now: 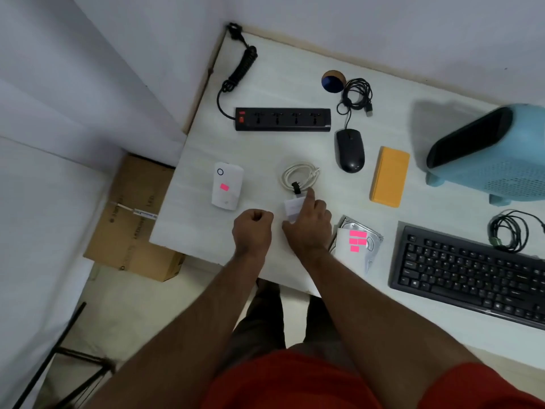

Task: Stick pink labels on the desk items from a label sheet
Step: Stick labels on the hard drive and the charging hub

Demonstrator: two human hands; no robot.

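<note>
The label sheet (352, 246), white with several pink labels, lies on a silver hard drive (373, 243) at the desk's front. A white plug-in device (227, 185) to the left carries one pink label (224, 187). A white charger (292, 208) with its coiled white cable (299, 175) lies mid-desk. My right hand (309, 228) covers the charger's near end, index finger stretched along its right edge and thumb by its left side; no label shows on the charger. My left hand (253, 228) is a closed fist just left of it, with nothing visible in it.
Farther back are a black power strip (283, 119), a black mouse (349, 150) with bundled cord, and an orange case (390, 176). A blue heater (495, 154), a black keyboard (469, 276) and a black cable coil (510, 231) fill the right. A cardboard box (132, 219) sits below the desk's left edge.
</note>
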